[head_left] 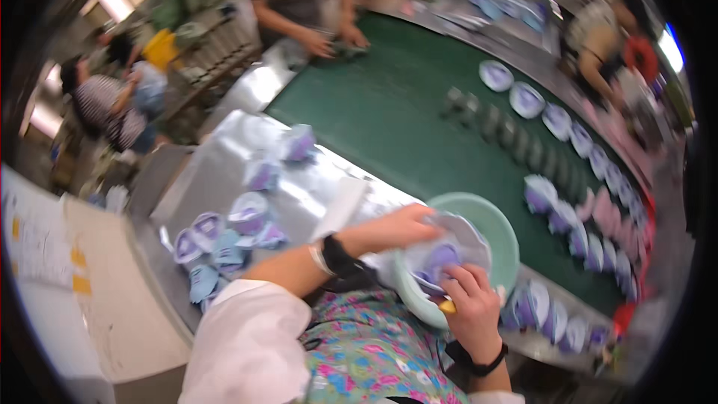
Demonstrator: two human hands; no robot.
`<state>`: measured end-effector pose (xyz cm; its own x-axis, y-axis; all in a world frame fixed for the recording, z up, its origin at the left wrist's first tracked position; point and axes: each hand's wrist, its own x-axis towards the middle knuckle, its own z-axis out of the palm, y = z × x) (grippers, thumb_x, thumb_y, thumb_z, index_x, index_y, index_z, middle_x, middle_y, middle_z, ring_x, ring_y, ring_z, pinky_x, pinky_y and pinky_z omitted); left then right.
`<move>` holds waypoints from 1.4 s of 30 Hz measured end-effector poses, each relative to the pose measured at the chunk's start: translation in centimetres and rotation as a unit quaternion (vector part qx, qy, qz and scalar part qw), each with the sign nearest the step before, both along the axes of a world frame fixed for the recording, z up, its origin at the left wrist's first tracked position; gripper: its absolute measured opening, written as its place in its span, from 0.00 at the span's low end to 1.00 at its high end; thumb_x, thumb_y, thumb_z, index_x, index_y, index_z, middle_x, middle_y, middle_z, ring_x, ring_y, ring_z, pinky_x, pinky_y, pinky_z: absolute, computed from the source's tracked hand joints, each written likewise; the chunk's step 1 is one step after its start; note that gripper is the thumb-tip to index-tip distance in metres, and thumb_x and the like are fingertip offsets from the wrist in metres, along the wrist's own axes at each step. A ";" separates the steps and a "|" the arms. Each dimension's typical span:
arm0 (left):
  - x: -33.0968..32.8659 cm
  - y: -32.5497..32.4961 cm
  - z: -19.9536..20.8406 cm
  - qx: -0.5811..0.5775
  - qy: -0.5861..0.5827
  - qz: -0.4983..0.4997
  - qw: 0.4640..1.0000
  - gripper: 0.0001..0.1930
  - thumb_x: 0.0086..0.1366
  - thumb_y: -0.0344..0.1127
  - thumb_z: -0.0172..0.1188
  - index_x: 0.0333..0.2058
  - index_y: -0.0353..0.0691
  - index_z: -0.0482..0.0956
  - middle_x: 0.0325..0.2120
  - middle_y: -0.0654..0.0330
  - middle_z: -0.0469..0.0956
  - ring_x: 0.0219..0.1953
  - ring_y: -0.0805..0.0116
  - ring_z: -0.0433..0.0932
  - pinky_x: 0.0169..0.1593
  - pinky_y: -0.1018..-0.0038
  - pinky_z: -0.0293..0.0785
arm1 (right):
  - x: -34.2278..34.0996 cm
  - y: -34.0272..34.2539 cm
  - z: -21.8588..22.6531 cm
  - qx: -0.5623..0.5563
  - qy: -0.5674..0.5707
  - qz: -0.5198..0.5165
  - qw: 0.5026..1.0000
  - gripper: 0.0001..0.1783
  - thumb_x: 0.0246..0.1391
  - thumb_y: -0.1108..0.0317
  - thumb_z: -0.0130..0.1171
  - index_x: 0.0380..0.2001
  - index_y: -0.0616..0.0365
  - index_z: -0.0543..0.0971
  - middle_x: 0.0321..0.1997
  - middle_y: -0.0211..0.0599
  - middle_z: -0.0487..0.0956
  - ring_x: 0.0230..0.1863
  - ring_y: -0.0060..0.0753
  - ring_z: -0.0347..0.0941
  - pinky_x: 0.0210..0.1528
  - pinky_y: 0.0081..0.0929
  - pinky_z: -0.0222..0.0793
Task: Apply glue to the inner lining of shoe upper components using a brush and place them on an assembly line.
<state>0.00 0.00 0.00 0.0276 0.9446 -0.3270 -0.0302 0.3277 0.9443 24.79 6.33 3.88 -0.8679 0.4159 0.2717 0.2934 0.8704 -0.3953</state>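
Observation:
Over a pale green basin (511, 243) in front of me, a cupped purple and white fabric piece (441, 256) is between my hands. My right hand (473, 301) has its fingers curled at the piece's near edge. A small yellow thing (447, 306) sticks out from under that hand; its kind is hidden. My left hand (404, 227) reaches across from the left, above the basin's far left rim, its fingers smeared by motion. More pale fabric lies in the basin under the piece.
Left, purple, white and light blue pieces (228, 247) lie on a metal table (224, 157). Rows of similar pieces (557, 121) stand along a green conveyor belt (374, 97); others (535, 305) sit right of the basin. A co-worker's hands (333, 41) work at the belt's far end.

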 end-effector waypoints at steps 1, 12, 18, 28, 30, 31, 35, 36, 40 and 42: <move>1.8 1.3 -0.1 0.001 -0.016 -0.029 0.999 0.24 0.69 0.49 0.46 0.57 0.41 0.67 0.44 0.58 0.77 0.43 0.68 0.77 0.39 0.70 0.77 | 0.6 0.4 0.7 -0.028 0.035 0.018 0.999 0.21 0.28 0.75 0.68 0.33 0.53 0.79 0.43 0.35 0.79 0.43 0.42 0.75 0.39 0.33 0.74; 9.9 -8.0 -3.3 0.125 0.119 0.007 0.985 0.39 0.57 0.16 0.50 0.66 0.37 0.45 0.61 0.45 0.59 0.59 0.61 0.65 0.60 0.68 0.61 | 3.2 -2.0 -1.6 -0.422 0.049 -0.025 0.905 0.22 0.44 0.65 0.69 0.44 0.60 0.78 0.34 0.44 0.78 0.35 0.42 0.76 0.38 0.29 0.70; 9.2 -10.0 -1.2 -0.106 -0.115 0.055 0.986 0.35 0.59 0.24 0.59 0.63 0.38 0.55 0.56 0.57 0.67 0.54 0.72 0.70 0.56 0.75 0.66 | 4.9 2.1 -7.1 -0.291 0.104 -0.168 0.936 0.13 0.57 0.61 0.56 0.38 0.60 0.79 0.33 0.44 0.77 0.32 0.44 0.74 0.36 0.33 0.69; 6.9 -11.1 -4.4 -0.128 -0.153 -0.129 0.971 0.23 0.62 0.27 0.57 0.57 0.40 0.67 0.49 0.61 0.74 0.50 0.71 0.73 0.55 0.73 0.68 | 5.3 4.2 -16.8 -0.277 0.009 -0.306 0.911 0.11 0.47 0.66 0.64 0.32 0.63 0.81 0.28 0.45 0.80 0.28 0.44 0.76 0.35 0.29 0.71; 7.4 -10.7 -5.1 -0.181 -0.245 0.023 0.952 0.26 0.63 0.30 0.56 0.60 0.43 0.61 0.49 0.63 0.72 0.51 0.70 0.72 0.54 0.72 0.69 | 5.7 4.1 -16.9 -0.283 0.028 -0.321 0.904 0.11 0.47 0.68 0.65 0.32 0.63 0.81 0.29 0.44 0.80 0.30 0.41 0.77 0.36 0.27 0.71; 7.7 -10.4 -5.7 -0.181 -0.243 0.026 0.953 0.26 0.63 0.30 0.56 0.60 0.43 0.61 0.49 0.63 0.72 0.51 0.70 0.72 0.54 0.72 0.69 | 5.7 3.9 -16.0 -0.286 0.047 -0.336 0.896 0.11 0.46 0.69 0.65 0.33 0.62 0.81 0.30 0.43 0.81 0.31 0.37 0.78 0.37 0.26 0.72; 7.3 -8.0 -8.2 -0.139 -0.357 0.163 0.909 0.28 0.65 0.33 0.54 0.62 0.47 0.57 0.56 0.62 0.66 0.57 0.68 0.68 0.57 0.66 0.69 | 5.9 3.8 -9.5 -0.339 0.135 -0.341 0.866 0.10 0.45 0.72 0.65 0.34 0.62 0.82 0.31 0.39 0.82 0.33 0.30 0.78 0.38 0.22 0.72; 7.4 -7.3 -8.4 -0.142 -0.342 0.171 0.913 0.28 0.65 0.33 0.54 0.63 0.48 0.56 0.56 0.62 0.66 0.57 0.67 0.68 0.57 0.66 0.69 | 5.5 3.7 -7.5 -0.374 0.162 -0.301 0.862 0.10 0.45 0.73 0.65 0.34 0.62 0.82 0.33 0.37 0.82 0.34 0.27 0.78 0.38 0.21 0.71; 8.2 -4.8 -7.9 -0.139 -0.323 0.148 0.924 0.29 0.65 0.31 0.54 0.63 0.48 0.56 0.57 0.63 0.65 0.58 0.67 0.67 0.58 0.66 0.68 | 4.5 3.2 -3.3 -0.432 0.204 -0.156 0.864 0.10 0.46 0.75 0.65 0.35 0.62 0.82 0.36 0.36 0.81 0.36 0.22 0.76 0.38 0.18 0.70; 8.6 -4.2 -7.7 -0.126 -0.312 0.127 0.933 0.29 0.64 0.30 0.54 0.63 0.47 0.57 0.57 0.63 0.66 0.58 0.67 0.67 0.58 0.67 0.67 | 4.8 3.5 -4.1 -0.415 0.203 -0.195 0.865 0.10 0.46 0.75 0.65 0.35 0.62 0.82 0.36 0.36 0.82 0.35 0.21 0.76 0.37 0.17 0.70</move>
<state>8.64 -4.16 -7.72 0.0723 0.8420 -0.5347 -0.6552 0.4443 0.6110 29.62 9.78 -0.23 -0.5202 0.8539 -0.0122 0.1907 0.1022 -0.9763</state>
